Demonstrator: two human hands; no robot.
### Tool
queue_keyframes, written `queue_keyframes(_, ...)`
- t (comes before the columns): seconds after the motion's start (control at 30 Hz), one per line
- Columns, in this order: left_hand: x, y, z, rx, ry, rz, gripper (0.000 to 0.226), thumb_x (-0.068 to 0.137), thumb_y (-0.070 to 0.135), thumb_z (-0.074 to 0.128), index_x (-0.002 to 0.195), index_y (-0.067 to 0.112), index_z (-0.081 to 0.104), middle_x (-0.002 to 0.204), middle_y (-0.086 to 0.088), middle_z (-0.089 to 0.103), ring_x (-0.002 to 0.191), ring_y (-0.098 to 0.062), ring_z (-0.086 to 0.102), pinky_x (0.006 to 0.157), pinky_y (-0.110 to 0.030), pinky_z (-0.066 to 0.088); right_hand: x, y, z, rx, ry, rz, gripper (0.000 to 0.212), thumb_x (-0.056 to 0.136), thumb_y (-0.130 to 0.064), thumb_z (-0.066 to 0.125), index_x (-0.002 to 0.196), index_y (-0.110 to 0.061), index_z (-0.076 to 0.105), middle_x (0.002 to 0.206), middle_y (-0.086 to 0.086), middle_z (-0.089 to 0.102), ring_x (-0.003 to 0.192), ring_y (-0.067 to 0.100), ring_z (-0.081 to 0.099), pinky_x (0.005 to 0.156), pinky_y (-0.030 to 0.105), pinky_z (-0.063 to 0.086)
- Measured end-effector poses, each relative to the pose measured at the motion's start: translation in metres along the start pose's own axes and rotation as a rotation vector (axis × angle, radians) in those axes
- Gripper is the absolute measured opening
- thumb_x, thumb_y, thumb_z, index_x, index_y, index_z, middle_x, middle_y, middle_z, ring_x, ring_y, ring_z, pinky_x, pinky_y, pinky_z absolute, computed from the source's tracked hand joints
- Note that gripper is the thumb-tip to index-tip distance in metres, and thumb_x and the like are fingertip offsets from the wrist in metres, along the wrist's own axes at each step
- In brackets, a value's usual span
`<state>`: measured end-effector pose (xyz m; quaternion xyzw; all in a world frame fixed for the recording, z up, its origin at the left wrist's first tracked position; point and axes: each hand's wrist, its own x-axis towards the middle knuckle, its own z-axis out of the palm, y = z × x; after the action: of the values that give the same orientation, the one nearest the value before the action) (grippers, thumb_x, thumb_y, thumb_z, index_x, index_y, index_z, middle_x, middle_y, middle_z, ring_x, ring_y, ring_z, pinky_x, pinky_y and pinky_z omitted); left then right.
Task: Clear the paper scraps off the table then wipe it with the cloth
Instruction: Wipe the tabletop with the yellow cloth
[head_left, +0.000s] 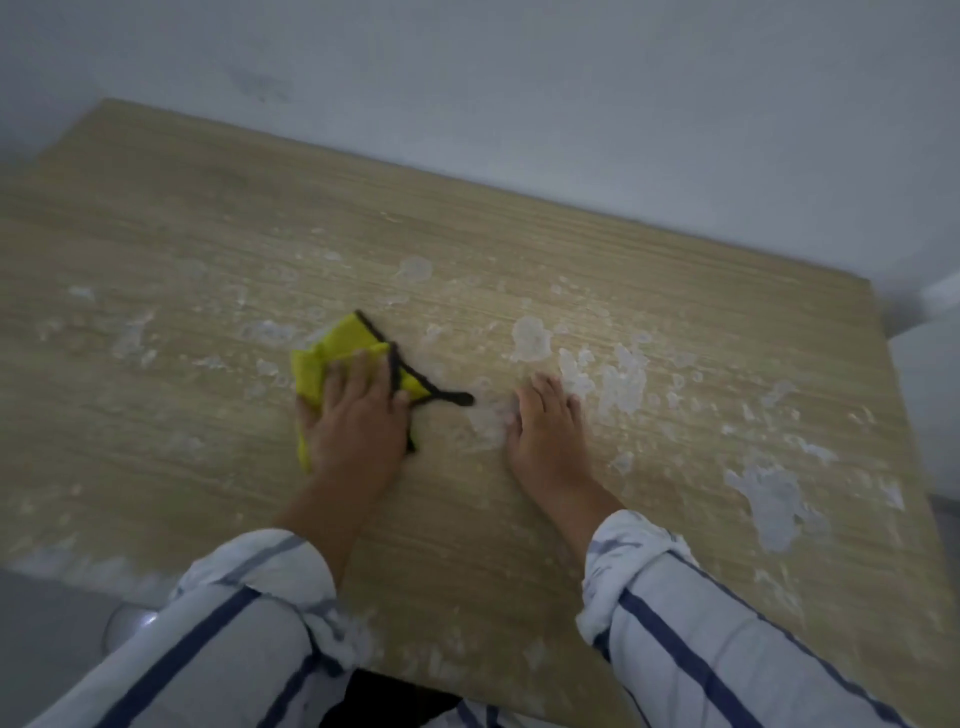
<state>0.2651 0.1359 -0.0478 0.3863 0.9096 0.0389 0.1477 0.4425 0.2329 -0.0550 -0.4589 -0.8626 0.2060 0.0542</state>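
A yellow cloth (332, 353) with a dark edge lies near the middle of the wooden table (208, 234). My left hand (353, 421) presses flat on top of it, fingers straight, covering its near half. My right hand (545, 426) rests palm down on the bare wood just to the right of the cloth, fingers straight and holding nothing. Whitish patches and flecks (618, 384) are spread over the tabletop, thickest beyond and to the right of my right hand. I see no loose paper scraps apart from these marks.
A pale wall (571, 104) runs along the table's far edge. The table's right edge (893, 415) drops off to a light floor. A round shiny object (130, 623) shows below the near left edge. My striped sleeves fill the bottom of the view.
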Motion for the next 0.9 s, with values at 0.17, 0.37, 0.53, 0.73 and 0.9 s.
queue_keyframes(0.17,0.001,0.004,-0.005,-0.016,0.044,0.071,0.053,0.098,0.043,0.023,0.147,0.024,0.02,0.156,0.002,0.018,0.139,-0.027,0.02,0.108,-0.048,0.025,0.016,-0.032,0.008,-0.004,-0.067,-0.079,0.048,0.099,-0.022,0.031,0.144,-0.008,0.025,0.157,0.01,0.014,0.146,0.022,0.003,0.116,0.036,-0.004)
queue_keyframes(0.37,-0.02,-0.056,-0.003,-0.005,0.055,0.078,0.054,0.095,0.048,0.031,0.146,0.032,0.023,0.156,0.007,0.02,0.142,-0.023,0.02,0.111,-0.045,0.021,0.028,-0.069,0.026,-0.011,-0.085,-0.13,0.047,0.099,-0.02,0.03,0.144,-0.008,0.025,0.157,0.01,0.014,0.146,0.021,0.003,0.116,0.037,-0.003)
queue_keyframes(0.53,-0.002,-0.149,-0.029,-0.087,0.141,-0.446,0.05,0.096,0.046,0.029,0.144,0.032,0.026,0.155,0.003,0.022,0.139,-0.027,0.021,0.111,-0.048,0.02,0.045,-0.103,0.045,-0.092,-0.117,-0.179,0.052,0.099,-0.034,0.031,0.145,-0.011,0.025,0.157,0.009,0.013,0.145,0.024,0.002,0.117,0.042,0.0)
queue_keyframes(0.73,-0.052,-0.115,-0.004,-0.008,0.113,0.197,0.047,0.088,0.05,0.037,0.131,0.035,0.049,0.141,0.001,0.049,0.124,-0.027,0.05,0.096,-0.045,0.042,0.052,-0.135,0.064,-0.147,-0.067,-0.201,0.066,0.091,-0.05,0.019,0.141,-0.009,0.032,0.155,0.012,0.02,0.144,0.028,0.01,0.116,0.047,0.007)
queue_keyframes(0.9,-0.037,-0.224,-0.023,-0.061,0.188,-0.339,0.048,0.094,0.052,0.03,0.141,0.041,0.032,0.153,0.003,0.03,0.14,-0.026,0.027,0.109,-0.049,0.026,0.052,-0.133,0.066,-0.184,-0.058,-0.188,0.059,0.096,-0.046,0.025,0.143,-0.01,0.029,0.156,0.01,0.018,0.145,0.024,0.008,0.117,0.044,0.006)
